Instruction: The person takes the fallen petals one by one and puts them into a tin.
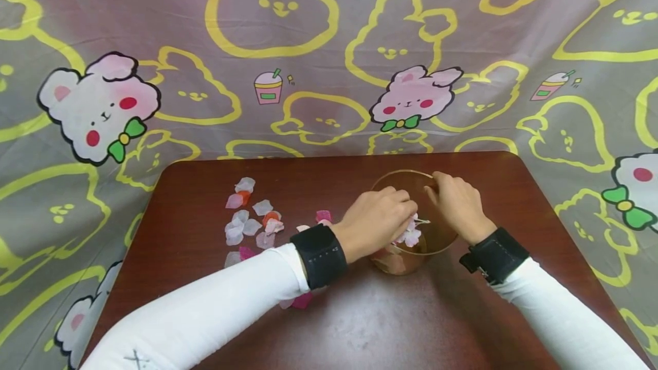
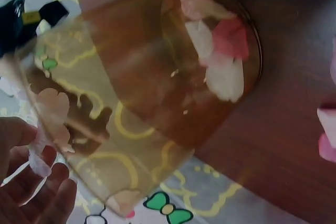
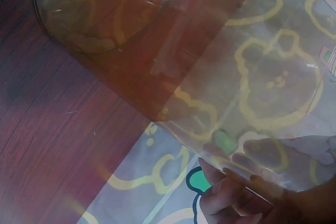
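Observation:
An amber see-through vase [image 1: 393,264] stands on the table, with pink and white petals [image 2: 226,51] at its bottom in the left wrist view. Over its mouth, my left hand [image 1: 377,218] pinches pale petals [image 2: 39,161] between thumb and fingers. Just beneath that hand, a pale pink blossom [image 1: 411,236] with a short green stem shows at the vase's opening. My right hand [image 1: 460,201] grips the rim on the far right side; in the right wrist view its fingers [image 3: 226,198] lie at the rim's edge.
Loose petals in white [image 1: 239,227], orange [image 1: 271,218] and pink [image 1: 324,216] lie scattered on the left half of the brown table [image 1: 185,198]. Part of them is hidden by my left sleeve [image 1: 221,296]. A patterned cloth [image 1: 319,33] hangs behind the table.

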`<state>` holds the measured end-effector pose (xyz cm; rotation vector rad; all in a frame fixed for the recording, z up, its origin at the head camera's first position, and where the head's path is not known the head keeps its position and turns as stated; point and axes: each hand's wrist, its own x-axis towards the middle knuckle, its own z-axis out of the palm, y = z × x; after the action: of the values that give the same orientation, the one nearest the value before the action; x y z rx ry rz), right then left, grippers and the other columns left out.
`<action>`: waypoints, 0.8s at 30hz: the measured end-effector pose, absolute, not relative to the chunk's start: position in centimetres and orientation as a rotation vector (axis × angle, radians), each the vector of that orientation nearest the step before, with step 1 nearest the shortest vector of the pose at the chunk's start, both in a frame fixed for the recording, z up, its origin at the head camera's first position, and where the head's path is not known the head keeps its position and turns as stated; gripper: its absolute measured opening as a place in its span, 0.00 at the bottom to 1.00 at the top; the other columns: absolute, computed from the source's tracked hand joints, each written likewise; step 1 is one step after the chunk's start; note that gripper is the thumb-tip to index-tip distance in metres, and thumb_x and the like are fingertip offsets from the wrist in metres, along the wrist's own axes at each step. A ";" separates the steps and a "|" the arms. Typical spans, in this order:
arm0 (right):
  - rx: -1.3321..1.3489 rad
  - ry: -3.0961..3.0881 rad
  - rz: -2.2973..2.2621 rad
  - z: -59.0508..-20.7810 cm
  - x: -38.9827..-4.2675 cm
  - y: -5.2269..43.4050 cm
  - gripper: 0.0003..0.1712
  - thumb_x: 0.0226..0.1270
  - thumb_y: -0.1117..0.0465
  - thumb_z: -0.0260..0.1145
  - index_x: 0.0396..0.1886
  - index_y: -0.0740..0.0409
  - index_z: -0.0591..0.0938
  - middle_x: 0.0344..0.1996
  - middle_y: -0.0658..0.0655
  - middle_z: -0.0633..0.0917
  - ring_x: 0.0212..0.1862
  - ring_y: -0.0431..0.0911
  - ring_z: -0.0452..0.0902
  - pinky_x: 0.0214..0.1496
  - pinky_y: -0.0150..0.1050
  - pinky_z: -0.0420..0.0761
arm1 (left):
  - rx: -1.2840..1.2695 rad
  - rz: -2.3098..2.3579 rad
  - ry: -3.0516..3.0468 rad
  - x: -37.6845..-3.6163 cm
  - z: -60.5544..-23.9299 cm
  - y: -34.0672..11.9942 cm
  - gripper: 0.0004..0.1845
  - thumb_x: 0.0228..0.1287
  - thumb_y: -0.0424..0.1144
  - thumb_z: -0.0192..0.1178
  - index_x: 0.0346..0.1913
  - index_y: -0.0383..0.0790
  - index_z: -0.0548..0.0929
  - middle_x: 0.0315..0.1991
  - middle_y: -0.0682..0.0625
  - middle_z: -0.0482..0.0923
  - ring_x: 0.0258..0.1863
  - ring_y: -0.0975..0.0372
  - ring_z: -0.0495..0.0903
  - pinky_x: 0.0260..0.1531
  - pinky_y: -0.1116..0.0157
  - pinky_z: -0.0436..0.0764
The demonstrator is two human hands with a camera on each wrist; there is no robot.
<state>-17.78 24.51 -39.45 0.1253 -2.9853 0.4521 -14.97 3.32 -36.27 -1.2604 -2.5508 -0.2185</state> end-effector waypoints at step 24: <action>0.144 -2.960 0.451 -39.7 -17.9 24.5 0.10 0.72 0.58 0.65 0.31 0.58 0.79 0.20 0.58 0.80 0.26 0.56 0.79 0.22 0.48 0.73 | -0.945 -0.503 -2.755 -17.2 -37.3 -4.8 0.11 0.69 0.43 0.64 0.49 0.44 0.86 0.49 0.51 0.86 0.53 0.57 0.83 0.51 0.58 0.83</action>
<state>-17.87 24.55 -39.69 0.1439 -2.9596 0.4507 -17.22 -4.77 -37.30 -0.9451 -2.7547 -0.5031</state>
